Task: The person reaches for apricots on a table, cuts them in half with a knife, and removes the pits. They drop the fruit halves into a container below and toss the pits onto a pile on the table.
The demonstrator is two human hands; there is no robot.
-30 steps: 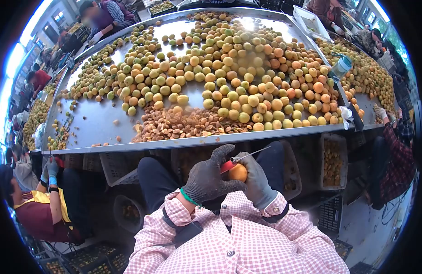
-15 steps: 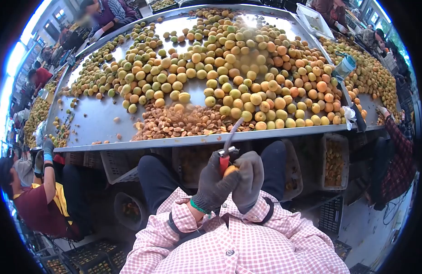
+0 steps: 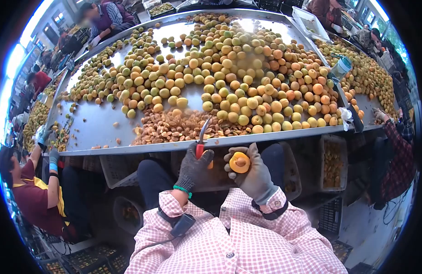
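Observation:
My left hand [image 3: 191, 168], in a dark knit glove, is closed around the red handle of a curved pitting knife [image 3: 203, 133], its hooked blade pointing up. A bit of orange apricot flesh [image 3: 210, 164] shows beside that hand's fingers. My right hand [image 3: 258, 177], in a grey glove, holds an apricot half [image 3: 235, 165] with the cut face up. Its brown pit [image 3: 240, 161] sits in the middle. Both hands are apart, just in front of the table edge. Beyond them lies a heap of loose pits [image 3: 174, 127].
Whole apricots [image 3: 229, 59] cover much of the metal table [image 3: 94, 123]. Under its edge stand plastic crates [image 3: 333, 162] and a bucket [image 3: 128, 214]. A white tray [image 3: 309, 23] and a bottle [image 3: 341, 67] are at right. Co-workers [image 3: 39, 196] sit around.
My hands have separated, the left moving left with the knife. The apricot they held together is now split, with a half and its pit exposed in my right hand.

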